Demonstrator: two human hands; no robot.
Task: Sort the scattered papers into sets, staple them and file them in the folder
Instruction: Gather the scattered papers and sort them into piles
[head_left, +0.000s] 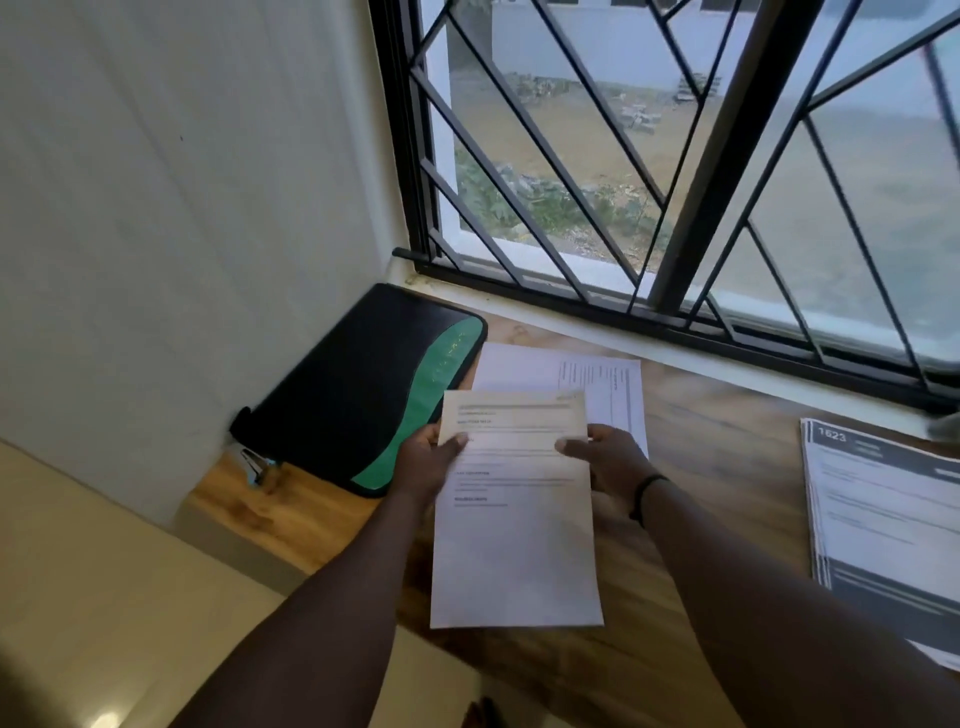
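I hold a printed white paper (514, 519) above the wooden table (717, 467), with one hand on each side. My left hand (426, 467) grips its left edge, thumb on top. My right hand (608, 460) grips its right edge, thumb on top; a black band circles that wrist. Beyond the held paper lies another printed sheet (597, 379) flat on the table. A stack of papers with dark headers, marked 1623 (883, 509), lies at the right. The black and green folder (363, 389) lies closed at the table's left end, against the wall. A small stapler (254, 465) sits by its near corner.
A barred window (675, 156) runs along the far side of the table, with a sill (727, 358) below it. A pale wall stands on the left. The table's left end (228, 525) drops to a light tiled floor.
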